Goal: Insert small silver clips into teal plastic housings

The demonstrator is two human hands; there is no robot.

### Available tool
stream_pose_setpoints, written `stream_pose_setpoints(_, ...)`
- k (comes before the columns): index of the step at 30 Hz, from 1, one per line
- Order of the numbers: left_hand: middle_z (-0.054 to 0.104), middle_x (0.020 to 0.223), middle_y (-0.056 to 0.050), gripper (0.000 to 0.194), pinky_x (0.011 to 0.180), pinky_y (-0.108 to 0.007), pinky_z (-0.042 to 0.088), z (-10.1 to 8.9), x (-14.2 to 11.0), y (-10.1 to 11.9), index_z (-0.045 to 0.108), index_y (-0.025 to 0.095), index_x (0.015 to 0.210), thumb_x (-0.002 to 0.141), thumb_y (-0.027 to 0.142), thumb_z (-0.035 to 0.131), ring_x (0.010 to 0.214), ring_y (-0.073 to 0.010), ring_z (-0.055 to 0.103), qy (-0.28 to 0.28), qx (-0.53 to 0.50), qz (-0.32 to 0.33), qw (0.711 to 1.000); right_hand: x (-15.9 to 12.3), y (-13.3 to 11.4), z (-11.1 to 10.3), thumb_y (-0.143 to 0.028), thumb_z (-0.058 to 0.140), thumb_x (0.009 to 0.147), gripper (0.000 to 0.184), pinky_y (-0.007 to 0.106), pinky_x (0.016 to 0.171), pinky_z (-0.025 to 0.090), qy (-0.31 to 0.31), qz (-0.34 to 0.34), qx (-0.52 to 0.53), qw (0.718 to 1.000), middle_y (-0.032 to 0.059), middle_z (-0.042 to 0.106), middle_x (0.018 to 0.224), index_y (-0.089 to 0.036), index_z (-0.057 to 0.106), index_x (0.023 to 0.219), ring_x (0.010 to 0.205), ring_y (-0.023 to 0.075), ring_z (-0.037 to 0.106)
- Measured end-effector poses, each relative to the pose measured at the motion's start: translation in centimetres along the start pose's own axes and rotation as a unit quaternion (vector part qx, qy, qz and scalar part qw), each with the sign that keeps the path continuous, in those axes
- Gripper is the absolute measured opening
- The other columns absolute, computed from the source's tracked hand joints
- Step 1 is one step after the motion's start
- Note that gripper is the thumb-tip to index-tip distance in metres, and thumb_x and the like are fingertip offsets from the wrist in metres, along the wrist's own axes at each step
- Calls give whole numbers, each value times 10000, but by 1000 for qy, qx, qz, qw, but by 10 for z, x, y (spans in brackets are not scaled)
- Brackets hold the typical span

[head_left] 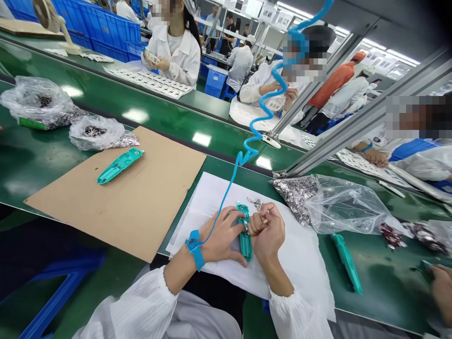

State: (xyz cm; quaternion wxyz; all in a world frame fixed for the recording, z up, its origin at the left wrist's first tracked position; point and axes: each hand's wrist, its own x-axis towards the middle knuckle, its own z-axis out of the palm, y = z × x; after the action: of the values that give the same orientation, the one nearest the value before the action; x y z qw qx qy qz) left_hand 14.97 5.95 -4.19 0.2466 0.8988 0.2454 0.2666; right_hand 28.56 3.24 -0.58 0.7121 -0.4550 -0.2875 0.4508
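On white sheets of paper (pixel 300 263) in front of me lies a long green plastic casing half (pixel 245 247), its open inner side up. My left hand (pixel 219 236), with a blue wrist strap (pixel 196 249) and coiled cord, steadies it: fingers across its upper part, thumb by its lower edge. The fingers of my right hand (pixel 270 233) are curled in at the casing's right side. Whatever they may hold is too small or hidden to make out. Just beyond the casing sits a small heap of shiny metal parts (pixel 257 203).
Brown cardboard (pixel 158 188) at left bears another green casing (pixel 120 165). Bags of small metal parts stand behind it (pixel 100 132) and at right (pixel 300 195). A further casing (pixel 348 263) lies right, near a co-worker's hand (pixel 441 287). A metal post (pixel 318 146) rises beyond the paper.
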Motion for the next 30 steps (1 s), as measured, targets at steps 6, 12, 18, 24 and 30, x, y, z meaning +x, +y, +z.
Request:
stream_pose_setpoints(6,532,1327,-104,650,1068,-500,410,2,1,-1,615,206,1079,663,694,723,1362,-343,357,-9,17,3,1000,-1,9,-2,-201,452,794,115,159,336,185,-19,-10,-27,999,-114,227,432,-235,423,688,376,72,117)
stream_pose_setpoints(12,548,1293,-96,686,1074,-495,405,1,0,0,621,200,1050,619,722,734,1338,-347,383,10,14,7,1000,3,8,-2,-269,465,831,154,162,336,176,-32,6,-18,999,-116,198,444,-241,396,697,379,76,100)
stream_pose_setpoints(18,567,1287,-85,666,1067,-512,398,3,-2,0,633,210,1043,622,715,738,1347,-356,358,21,20,12,999,-7,-23,-6,-462,418,892,237,183,374,202,-22,-30,29,999,-113,138,489,-258,520,828,415,84,79)
stream_pose_setpoints(24,602,1247,-80,653,1078,-519,377,2,-1,2,623,219,1105,664,689,727,1363,-362,354,2,28,28,999,-41,-34,-20,-352,447,849,156,185,376,201,16,-39,22,999,-109,104,507,-275,570,905,414,84,67)
stream_pose_setpoints(30,608,1234,-71,658,1080,-520,378,-5,0,6,612,220,1155,677,653,742,1364,-355,345,-34,26,20,999,-53,-15,-25,-387,435,883,195,179,359,194,7,-48,14,999,-123,93,469,-256,579,878,374,69,57)
